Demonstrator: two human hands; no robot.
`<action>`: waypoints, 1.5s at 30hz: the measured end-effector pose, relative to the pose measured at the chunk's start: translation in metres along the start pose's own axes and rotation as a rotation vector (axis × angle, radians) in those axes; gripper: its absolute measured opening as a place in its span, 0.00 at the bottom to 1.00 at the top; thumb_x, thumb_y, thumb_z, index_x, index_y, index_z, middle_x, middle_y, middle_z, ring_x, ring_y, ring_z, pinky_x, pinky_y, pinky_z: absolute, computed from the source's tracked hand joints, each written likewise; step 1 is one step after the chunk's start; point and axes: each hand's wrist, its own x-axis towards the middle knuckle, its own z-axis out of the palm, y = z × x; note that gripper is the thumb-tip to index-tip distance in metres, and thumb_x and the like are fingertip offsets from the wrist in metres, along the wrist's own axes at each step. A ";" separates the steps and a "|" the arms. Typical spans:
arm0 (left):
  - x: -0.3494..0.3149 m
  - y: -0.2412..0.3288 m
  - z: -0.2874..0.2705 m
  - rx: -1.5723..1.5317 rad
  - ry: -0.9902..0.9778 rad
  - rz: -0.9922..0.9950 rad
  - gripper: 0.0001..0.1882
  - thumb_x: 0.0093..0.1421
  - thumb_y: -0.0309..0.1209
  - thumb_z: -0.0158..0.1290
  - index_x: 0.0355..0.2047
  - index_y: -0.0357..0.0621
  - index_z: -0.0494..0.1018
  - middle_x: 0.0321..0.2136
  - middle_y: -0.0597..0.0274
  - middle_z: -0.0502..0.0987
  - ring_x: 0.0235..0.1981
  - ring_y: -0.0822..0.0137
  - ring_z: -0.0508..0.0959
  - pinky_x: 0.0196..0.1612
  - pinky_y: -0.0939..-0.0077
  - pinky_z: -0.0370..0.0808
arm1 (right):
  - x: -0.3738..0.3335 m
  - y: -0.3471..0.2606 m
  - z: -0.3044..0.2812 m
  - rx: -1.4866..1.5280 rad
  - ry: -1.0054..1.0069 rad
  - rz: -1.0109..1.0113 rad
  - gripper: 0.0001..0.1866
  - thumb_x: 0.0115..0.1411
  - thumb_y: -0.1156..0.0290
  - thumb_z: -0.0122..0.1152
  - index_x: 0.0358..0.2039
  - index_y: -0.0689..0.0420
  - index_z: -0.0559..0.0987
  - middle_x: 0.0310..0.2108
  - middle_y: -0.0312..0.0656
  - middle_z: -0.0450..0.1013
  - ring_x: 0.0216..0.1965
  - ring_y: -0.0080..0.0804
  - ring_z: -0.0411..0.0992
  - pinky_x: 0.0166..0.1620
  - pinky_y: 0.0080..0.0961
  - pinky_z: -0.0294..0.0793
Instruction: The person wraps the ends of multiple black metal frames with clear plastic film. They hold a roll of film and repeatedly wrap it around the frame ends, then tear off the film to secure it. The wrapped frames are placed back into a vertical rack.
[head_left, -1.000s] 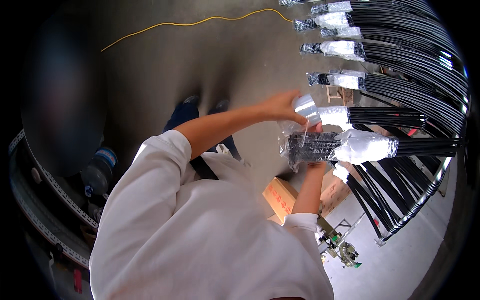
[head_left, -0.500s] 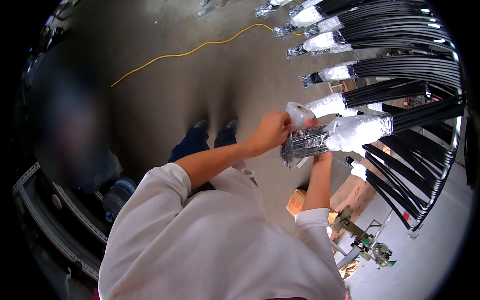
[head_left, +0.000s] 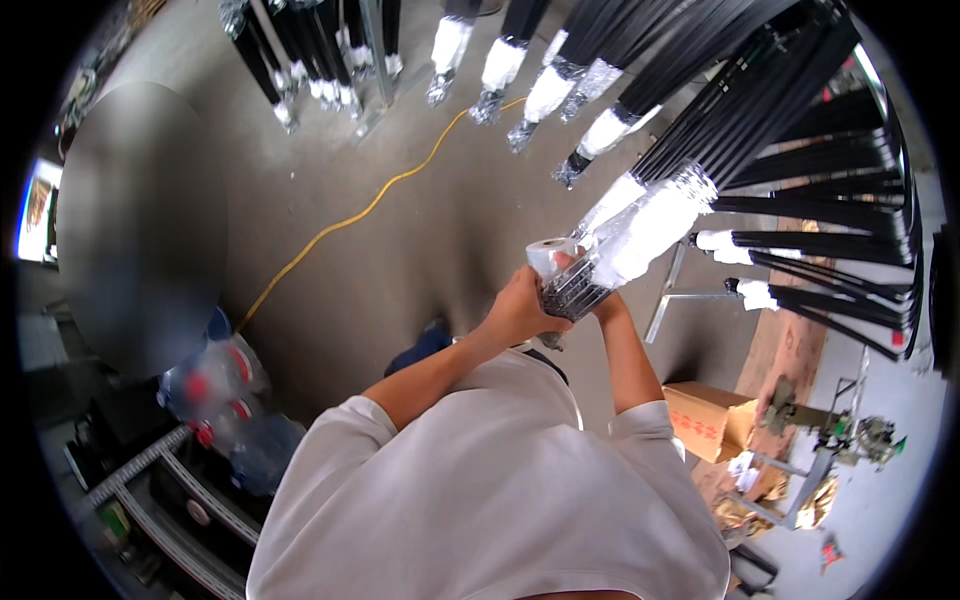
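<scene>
A bundle of thin black rods or tubes, its lower end wrapped in clear film (head_left: 575, 292) and a white wrapping (head_left: 650, 235), slants down toward me. My left hand (head_left: 524, 305) is closed around the side of that film-covered end, its thumb on the near side. Just beyond, a roll of clear stretch film (head_left: 548, 258) touches the bundle's far side. My right hand (head_left: 604, 306) reaches up behind the bundle, which hides most of it. Its fingertips show at the roll, closed against it.
Several more black bundles with wrapped white ends (head_left: 550, 92) hang from racks ahead and to the right. A yellow cable (head_left: 372, 205) crosses the floor. Large plastic bottles (head_left: 265, 455) and a metal frame (head_left: 150, 465) stand at left. An open cardboard box (head_left: 700, 420) sits at right.
My view has swung to the right, and the bundle now slants more steeply. My left hand has shifted from beside the roll onto the bundle's end. The roll stays behind the bundle.
</scene>
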 end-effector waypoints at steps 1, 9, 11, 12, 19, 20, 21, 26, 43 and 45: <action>0.001 0.001 -0.001 -0.023 -0.020 -0.023 0.37 0.29 0.41 0.68 0.36 0.34 0.61 0.33 0.50 0.69 0.35 0.58 0.73 0.39 0.71 0.69 | -0.001 -0.003 0.001 0.003 -0.004 0.039 0.19 0.50 0.60 0.62 0.38 0.60 0.73 0.31 0.35 0.71 0.29 0.20 0.68 0.30 0.19 0.69; 0.015 0.002 -0.001 0.070 -0.094 -0.024 0.35 0.30 0.39 0.68 0.36 0.39 0.64 0.32 0.55 0.70 0.35 0.62 0.72 0.39 0.72 0.68 | 0.019 0.094 -0.057 0.600 0.006 0.194 0.24 0.56 0.57 0.49 0.48 0.61 0.68 0.45 0.42 0.68 0.46 0.30 0.66 0.50 0.28 0.64; 0.020 -0.006 -0.008 0.046 -0.080 -0.043 0.35 0.30 0.39 0.67 0.38 0.37 0.66 0.35 0.55 0.69 0.38 0.61 0.71 0.42 0.73 0.68 | 0.004 0.106 -0.072 0.698 -0.036 0.063 0.26 0.55 0.54 0.46 0.46 0.63 0.68 0.44 0.46 0.69 0.45 0.36 0.67 0.47 0.34 0.67; 0.023 -0.009 -0.010 0.051 -0.093 -0.022 0.35 0.30 0.38 0.67 0.38 0.38 0.66 0.35 0.55 0.68 0.38 0.62 0.70 0.42 0.73 0.67 | -0.008 0.102 -0.074 0.841 -0.073 0.043 0.28 0.54 0.52 0.45 0.46 0.63 0.68 0.43 0.47 0.69 0.43 0.38 0.68 0.46 0.36 0.68; 0.046 -0.020 -0.011 -0.002 -0.295 -0.015 0.34 0.29 0.36 0.66 0.40 0.38 0.69 0.36 0.55 0.65 0.40 0.60 0.69 0.44 0.72 0.65 | -0.059 0.061 -0.046 0.978 -0.274 0.111 0.50 0.33 0.28 0.49 0.41 0.64 0.70 0.37 0.53 0.69 0.35 0.43 0.70 0.38 0.34 0.71; 0.046 -0.022 -0.011 -0.028 -0.307 -0.023 0.34 0.29 0.35 0.66 0.39 0.37 0.69 0.35 0.55 0.65 0.39 0.60 0.69 0.44 0.72 0.65 | -0.062 0.049 -0.038 0.972 -0.342 0.081 0.50 0.33 0.27 0.49 0.41 0.64 0.70 0.36 0.52 0.69 0.34 0.42 0.69 0.37 0.33 0.71; 0.047 -0.021 -0.008 -0.063 -0.313 -0.036 0.34 0.28 0.34 0.66 0.40 0.37 0.69 0.36 0.56 0.66 0.40 0.61 0.69 0.45 0.73 0.65 | -0.071 0.045 -0.028 1.131 -0.139 0.213 0.51 0.32 0.25 0.47 0.38 0.64 0.71 0.33 0.50 0.70 0.31 0.39 0.69 0.34 0.31 0.70; 0.056 -0.036 0.007 -0.416 -0.542 -0.109 0.37 0.26 0.26 0.66 0.43 0.36 0.66 0.38 0.58 0.71 0.43 0.64 0.69 0.48 0.73 0.64 | -0.087 0.060 -0.012 1.153 -0.194 0.096 0.53 0.27 0.20 0.44 0.34 0.63 0.71 0.29 0.47 0.70 0.28 0.35 0.68 0.32 0.27 0.70; 0.072 -0.012 0.028 -0.619 -1.107 -0.150 0.37 0.36 0.37 0.64 0.47 0.36 0.63 0.37 0.59 0.71 0.41 0.64 0.71 0.49 0.70 0.66 | -0.173 -0.074 0.013 0.868 0.006 -0.722 0.20 0.53 0.48 0.45 0.29 0.54 0.64 0.12 0.35 0.64 0.22 0.22 0.57 0.29 0.19 0.52; 0.076 -0.026 0.033 -0.814 -1.235 -0.112 0.39 0.39 0.50 0.62 0.45 0.34 0.64 0.36 0.56 0.72 0.41 0.61 0.73 0.49 0.64 0.66 | -0.195 -0.096 0.005 0.996 -0.018 -0.824 0.10 0.59 0.61 0.45 0.29 0.54 0.64 0.12 0.34 0.65 0.22 0.21 0.57 0.31 0.20 0.52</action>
